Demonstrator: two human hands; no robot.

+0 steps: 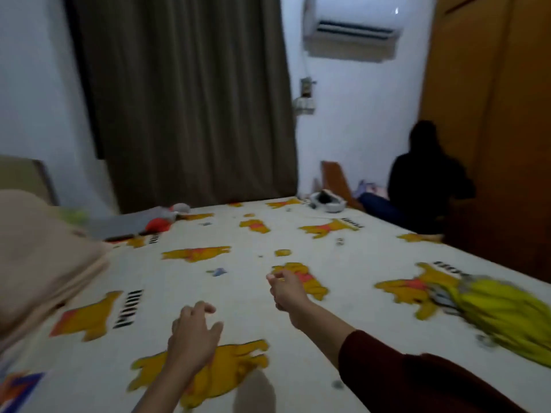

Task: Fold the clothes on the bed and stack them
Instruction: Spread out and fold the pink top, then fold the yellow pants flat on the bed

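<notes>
I see a yellow garment lying crumpled at the right edge of the bed, well apart from both hands. A stack of folded beige cloth sits at the left edge. My left hand hovers over the cartoon-bear sheet with fingers spread and relaxed, holding nothing. My right hand reaches further out, fingers loosely curled, empty as far as the blur allows. A person in dark clothes sits beyond the far right corner, by the wooden wardrobe.

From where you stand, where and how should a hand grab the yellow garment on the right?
Take the yellow garment at its narrow bunched end nearest mid-bed, coming in from the left with the right hand. It lies crumpled and fans wider toward the bed's right edge, so that gathered end probably pinches easiest.
</notes>
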